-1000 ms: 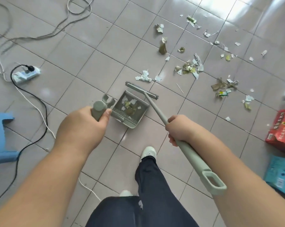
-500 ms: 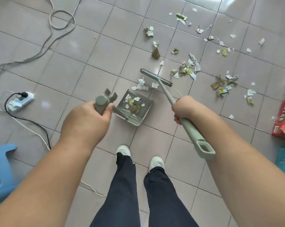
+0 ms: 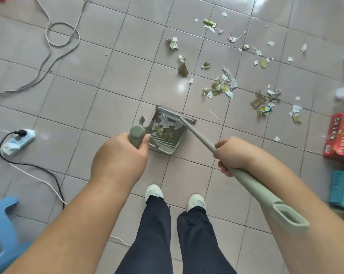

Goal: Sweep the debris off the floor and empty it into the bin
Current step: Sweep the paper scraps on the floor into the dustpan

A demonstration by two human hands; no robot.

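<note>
Head view, looking down at a grey tiled floor (image 3: 112,95).

Your left hand (image 3: 119,157) is curled tight round the upright handle (image 3: 136,135) of the dustpan (image 3: 165,133). The pan sits flat on the tiles just ahead of your feet, its open mouth facing away from you.

Your right hand (image 3: 234,155) is wrapped round the shaft of the broom (image 3: 198,135), fingers closed underneath. The shaft slopes from the loop end near your right forearm down to the flat head (image 3: 175,115), which lies across the pan's far edge.

Inside the pan: torn white paper and greenish scraps (image 3: 163,127), heaped against the comb teeth at the near wall.

Loose debris (image 3: 222,86) lies scattered on the floor beyond and to the right of the pan: paper bits, crumpled foil-like pieces, a thin stick, a small green and yellow packet. Some of it is well apart from the pan, toward the top right.

Left side: a white power strip (image 3: 19,142) with a black plug in it, cables trailing across the tiles, and a blue stool (image 3: 3,230) at the lower corner.

Right edge: a red box (image 3: 341,135) and a teal one (image 3: 342,188); print too blurred to read. A pale object above them, possibly a bin, is cut off
</note>
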